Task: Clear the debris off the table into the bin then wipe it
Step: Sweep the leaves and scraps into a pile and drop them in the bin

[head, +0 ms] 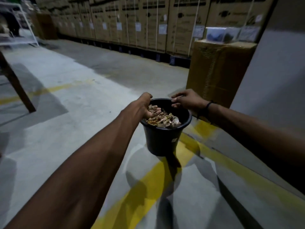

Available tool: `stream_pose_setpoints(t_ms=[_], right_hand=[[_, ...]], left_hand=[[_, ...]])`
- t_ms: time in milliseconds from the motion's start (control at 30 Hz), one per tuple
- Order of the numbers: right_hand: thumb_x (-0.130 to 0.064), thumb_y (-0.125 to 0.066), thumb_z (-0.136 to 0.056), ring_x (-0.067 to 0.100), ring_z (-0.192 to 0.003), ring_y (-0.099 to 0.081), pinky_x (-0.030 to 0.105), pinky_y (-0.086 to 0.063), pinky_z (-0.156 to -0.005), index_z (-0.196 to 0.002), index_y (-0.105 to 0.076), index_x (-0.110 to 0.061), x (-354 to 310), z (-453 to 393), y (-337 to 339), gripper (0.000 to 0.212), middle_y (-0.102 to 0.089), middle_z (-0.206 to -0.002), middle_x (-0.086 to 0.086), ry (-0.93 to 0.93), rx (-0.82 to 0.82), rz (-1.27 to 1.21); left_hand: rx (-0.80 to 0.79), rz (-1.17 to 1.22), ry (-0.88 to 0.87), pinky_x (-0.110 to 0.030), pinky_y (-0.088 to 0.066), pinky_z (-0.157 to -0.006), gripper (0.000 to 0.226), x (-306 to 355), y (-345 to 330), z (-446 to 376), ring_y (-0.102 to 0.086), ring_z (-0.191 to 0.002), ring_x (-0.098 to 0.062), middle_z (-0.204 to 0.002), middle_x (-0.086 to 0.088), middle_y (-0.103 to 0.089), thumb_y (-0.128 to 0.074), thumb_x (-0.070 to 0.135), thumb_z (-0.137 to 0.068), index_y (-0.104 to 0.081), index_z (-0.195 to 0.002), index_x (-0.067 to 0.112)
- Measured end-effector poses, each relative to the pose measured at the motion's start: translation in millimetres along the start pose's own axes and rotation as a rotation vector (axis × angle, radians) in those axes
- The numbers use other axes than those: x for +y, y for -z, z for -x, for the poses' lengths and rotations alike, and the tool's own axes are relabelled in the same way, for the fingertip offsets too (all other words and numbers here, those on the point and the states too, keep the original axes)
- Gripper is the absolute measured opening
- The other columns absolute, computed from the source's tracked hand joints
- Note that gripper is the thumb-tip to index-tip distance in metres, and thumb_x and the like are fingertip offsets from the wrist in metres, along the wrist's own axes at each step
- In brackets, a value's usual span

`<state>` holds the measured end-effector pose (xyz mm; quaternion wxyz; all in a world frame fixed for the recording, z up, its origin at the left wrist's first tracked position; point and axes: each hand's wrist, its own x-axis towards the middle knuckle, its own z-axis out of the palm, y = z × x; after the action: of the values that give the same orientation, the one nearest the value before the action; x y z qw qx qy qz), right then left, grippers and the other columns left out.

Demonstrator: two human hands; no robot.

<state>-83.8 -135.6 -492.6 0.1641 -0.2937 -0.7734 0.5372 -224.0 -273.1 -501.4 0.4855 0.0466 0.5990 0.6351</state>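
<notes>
Right now, by label:

Bin: a black plastic bucket (162,139) stands upright on the grey concrete floor (79,100), its base touching a yellow painted line (148,184) that runs diagonally under it.

Debris: dry brown and yellowish scraps (166,120), perhaps leaves and bits of paper (too blurred to be sure), fill the bin to just below the rim, heaped toward its near side.

Left hand: the left hand (146,106) hangs over the bin's left rim, palm turned inward, fingers loosely curled and cupping a small clump of the same scraps against the palm, just above the heap.

Right hand: the right hand (186,100) is over the bin's far right rim, fingers bent downward and drawn together; whether they pinch anything or merely touch the rim I cannot tell. A dark band (208,104) circles its wrist.

Table: only a dark wooden leg (16,85) shows, slanting, well to the left of the bin and apart from it.

Wrapped carton: a tall brown carton in clear film (219,71) stands right behind the bin, against a pale wall (272,71).

Stacked cartons: a long row of tall strapped cardboard boxes (148,22) lines the far side of the floor beyond the bin.

White rack: a white metal frame (24,27) stands far off to the bin's upper left.
</notes>
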Motion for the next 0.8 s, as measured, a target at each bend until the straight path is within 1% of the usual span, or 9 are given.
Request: stream_pose_setpoints(t_ms=[67, 133, 167, 233, 333, 433, 567, 667, 800], right_hand=[[0.006, -0.051, -0.105, 0.021, -0.079, -0.070, 0.023, -0.063, -0.067, -0.120, -0.064, 0.005, 5.2, -1.6, 3.7, 0.020, -0.067, -0.106, 0.020, -0.054, 0.040, -0.117], [0.007, -0.044, -0.106, 0.020, -0.079, -0.066, 0.023, -0.061, -0.062, -0.129, -0.058, 0.008, 12.0, -0.7, 3.4, 0.027, -0.061, -0.104, 0.018, -0.100, 0.045, -0.183], [0.007, -0.042, -0.107, 0.021, -0.082, -0.066, 0.023, -0.061, -0.062, -0.132, -0.056, 0.009, 16.6, -2.0, 2.5, 0.028, -0.060, -0.106, 0.018, -0.117, 0.040, -0.207], [0.005, -0.041, -0.108, 0.022, -0.087, -0.065, 0.023, -0.062, -0.063, -0.135, -0.054, 0.008, 25.8, -5.4, -0.3, 0.030, -0.058, -0.115, 0.020, -0.146, 0.022, -0.254], [0.003, -0.042, -0.108, 0.026, -0.102, -0.066, 0.030, -0.062, -0.080, -0.132, -0.057, 0.002, 38.7, -15.3, -7.6, 0.028, -0.058, -0.123, 0.020, -0.170, -0.026, -0.275], [0.002, -0.042, -0.108, 0.033, -0.111, -0.067, 0.036, -0.059, -0.093, -0.124, -0.060, -0.001, 47.9, -27.8, -19.6, 0.024, -0.060, -0.122, 0.020, -0.154, -0.004, -0.258], [0.003, -0.043, -0.106, 0.030, -0.091, -0.068, 0.030, -0.059, -0.078, -0.108, -0.062, -0.002, 55.8, -39.4, -29.2, 0.020, -0.063, -0.102, 0.017, -0.134, 0.108, -0.276], [0.004, -0.044, -0.106, 0.026, -0.079, -0.068, 0.025, -0.061, -0.068, -0.109, -0.061, 0.000, 51.4, -33.7, -26.1, 0.017, -0.062, -0.091, 0.013, -0.189, 0.145, -0.362], [0.009, -0.045, -0.105, 0.021, -0.063, -0.071, 0.023, -0.061, -0.057, -0.106, -0.061, 0.002, 24.8, -2.4, -14.6, 0.017, -0.062, -0.090, 0.016, -0.272, 0.141, -0.513]], left_hand=[[0.030, 0.034, 0.022, -0.052, -0.052, -0.063, 0.058, 10.1, -6.0, -11.8, -0.060, -0.114, -0.043, -0.139, -0.027, -0.049, -0.040, 0.036, -0.108, -0.034, -0.149, -0.004], [0.040, 0.061, 0.029, -0.062, -0.054, -0.071, 0.074, 14.3, -10.0, -23.2, -0.049, -0.130, -0.053, -0.158, -0.028, -0.032, -0.043, 0.044, -0.105, -0.018, -0.161, 0.003], [0.029, 0.058, 0.031, -0.069, -0.053, -0.083, 0.081, 15.1, -11.5, -27.7, -0.043, -0.136, -0.057, -0.163, -0.028, -0.024, -0.044, 0.049, -0.104, -0.012, -0.164, 0.006], [-0.017, 0.023, 0.043, -0.078, -0.034, -0.109, 0.090, 14.3, -11.3, -36.0, -0.028, -0.146, -0.060, -0.166, -0.031, -0.016, -0.043, 0.057, -0.102, -0.004, -0.166, 0.007], [-0.048, 0.007, 0.086, -0.075, -0.015, -0.120, 0.098, 12.2, -8.0, -45.6, -0.016, -0.150, -0.061, -0.163, -0.039, -0.018, -0.039, 0.064, -0.101, 0.001, -0.164, 0.000], [-0.045, 0.021, 0.098, -0.074, -0.017, -0.118, 0.098, 12.0, -0.1, -49.5, -0.018, -0.150, -0.061, -0.158, -0.040, -0.029, -0.039, 0.064, -0.100, -0.014, -0.162, -0.007], [-0.039, 0.083, 0.083, -0.058, -0.044, -0.103, 0.065, 3.7, 9.4, -44.6, -0.048, -0.134, -0.053, -0.146, -0.034, -0.049, -0.048, 0.048, -0.102, -0.052, -0.130, -0.011], [0.019, 0.233, 0.042, -0.045, -0.051, -0.097, 0.047, -5.2, 12.4, -26.9, -0.060, -0.124, -0.041, -0.136, -0.027, -0.059, -0.049, 0.035, -0.103, -0.057, -0.123, -0.006], [0.088, 0.447, 0.049, -0.039, -0.051, -0.103, 0.036, -1.1, 10.3, 17.1, -0.060, -0.128, -0.036, -0.135, -0.025, -0.061, -0.047, 0.028, -0.104, -0.058, -0.116, -0.004]])
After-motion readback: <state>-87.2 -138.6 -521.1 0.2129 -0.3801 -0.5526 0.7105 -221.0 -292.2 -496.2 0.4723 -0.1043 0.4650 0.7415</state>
